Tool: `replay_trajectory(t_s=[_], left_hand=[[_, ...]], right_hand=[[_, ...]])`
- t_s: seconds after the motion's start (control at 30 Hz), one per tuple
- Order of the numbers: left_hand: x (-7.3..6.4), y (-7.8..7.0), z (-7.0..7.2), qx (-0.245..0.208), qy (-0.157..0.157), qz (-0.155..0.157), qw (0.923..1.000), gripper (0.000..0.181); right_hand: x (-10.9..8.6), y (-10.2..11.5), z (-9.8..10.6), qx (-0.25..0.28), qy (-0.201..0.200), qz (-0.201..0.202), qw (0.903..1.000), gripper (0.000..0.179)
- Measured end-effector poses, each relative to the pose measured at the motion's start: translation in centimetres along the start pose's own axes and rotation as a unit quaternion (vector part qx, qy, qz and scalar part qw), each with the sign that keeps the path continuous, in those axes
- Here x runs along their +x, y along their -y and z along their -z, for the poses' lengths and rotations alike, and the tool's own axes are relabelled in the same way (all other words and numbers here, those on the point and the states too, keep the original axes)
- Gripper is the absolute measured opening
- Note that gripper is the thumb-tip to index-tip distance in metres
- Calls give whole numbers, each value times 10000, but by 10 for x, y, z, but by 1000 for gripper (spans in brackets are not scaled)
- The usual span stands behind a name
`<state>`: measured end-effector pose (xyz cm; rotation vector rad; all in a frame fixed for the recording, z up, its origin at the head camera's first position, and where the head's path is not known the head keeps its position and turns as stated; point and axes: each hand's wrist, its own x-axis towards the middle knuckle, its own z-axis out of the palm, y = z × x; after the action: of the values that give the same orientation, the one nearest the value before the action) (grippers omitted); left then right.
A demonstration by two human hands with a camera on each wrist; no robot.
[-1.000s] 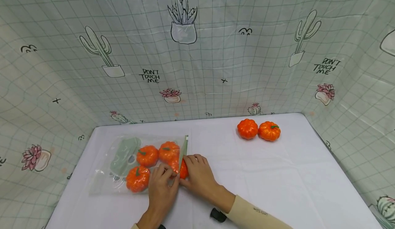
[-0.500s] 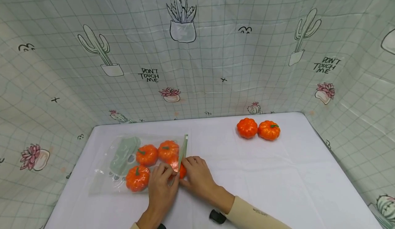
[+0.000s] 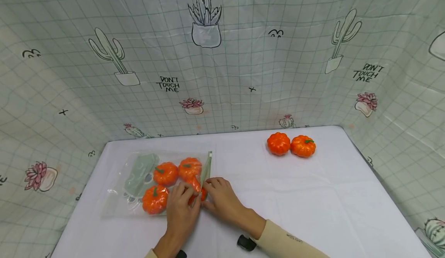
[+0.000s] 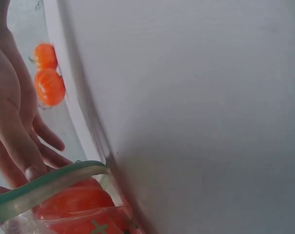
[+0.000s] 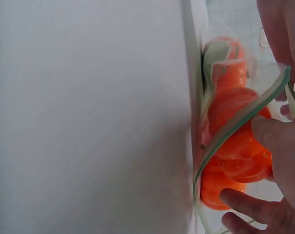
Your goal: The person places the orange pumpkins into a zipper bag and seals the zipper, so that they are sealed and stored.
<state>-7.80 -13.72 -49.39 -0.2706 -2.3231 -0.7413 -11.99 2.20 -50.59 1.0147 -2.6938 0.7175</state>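
Feeding a small orange pumpkin through the mouth of a clear zip bag; it sits partly inside, at the green zip strip. Left hand pinches the bag edge near the strip. Right hand has fingers mostly straight and spread, thumb pressing at that pumpkin.

Handling, judged by look: pumpkins seem light, stiff, smooth and glossy, so maybe a bit slippery; best held across the ribbed sides, not by the green stem. Bag film looks thin, floppy, likely to cling; best taken by the firmer strip at the mouth.

Counts: one bag, lying flat on the desk, left part, with a pale green print. Six pumpkins: three fully inside, one at the mouth, two loose side by side at the far right edge. Two hands.
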Motion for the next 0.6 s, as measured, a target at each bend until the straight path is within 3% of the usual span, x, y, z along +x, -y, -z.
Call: replay_trajectory(t_s=[0.17, 0.33, 0.47, 0.6], left_hand=[[1, -1, 3, -12, -10, 6, 10000, 29], [1, -1, 4, -38, -121, -128, 9998, 31], [1, -1, 4, -1, -37, -74, 10000, 30], [1, -2, 4, 40, 89, 35, 9999, 29]], right_hand=[[0, 2, 0, 16, 138, 20, 9999, 49], [-2, 2, -3, -119, -98, -276, 9995, 52], [0, 5, -5, -265, -179, -190, 9993, 34], [1, 8, -4, -383, -17, -34, 9993, 27]])
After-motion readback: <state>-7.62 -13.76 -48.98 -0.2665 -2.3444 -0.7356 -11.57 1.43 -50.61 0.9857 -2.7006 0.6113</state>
